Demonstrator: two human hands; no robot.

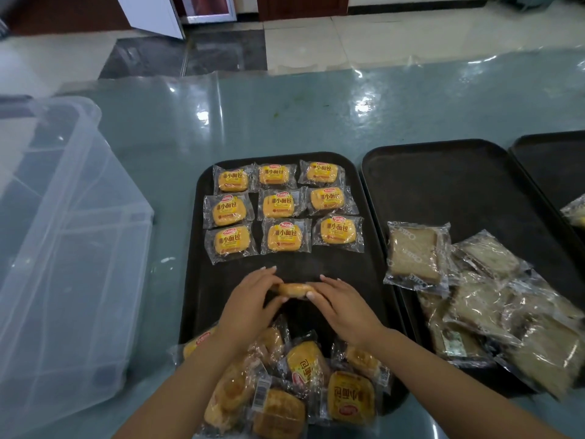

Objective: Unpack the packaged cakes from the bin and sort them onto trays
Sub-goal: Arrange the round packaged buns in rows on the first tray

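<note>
Hands: left hand (250,299) + right hand (340,304) pinch one cake pack (292,289) | tip: lay label-up, start fourth row on tray (190,312)

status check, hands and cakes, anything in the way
Left hand and right hand both grip one packaged cake over the left tray. Nine cakes laid in rows beyond. Unsorted pile at near edge; open spot ahead clear.

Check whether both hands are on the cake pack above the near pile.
Touching. The head view shows the left hand and right hand pinching opposite ends of the cake pack.
</note>
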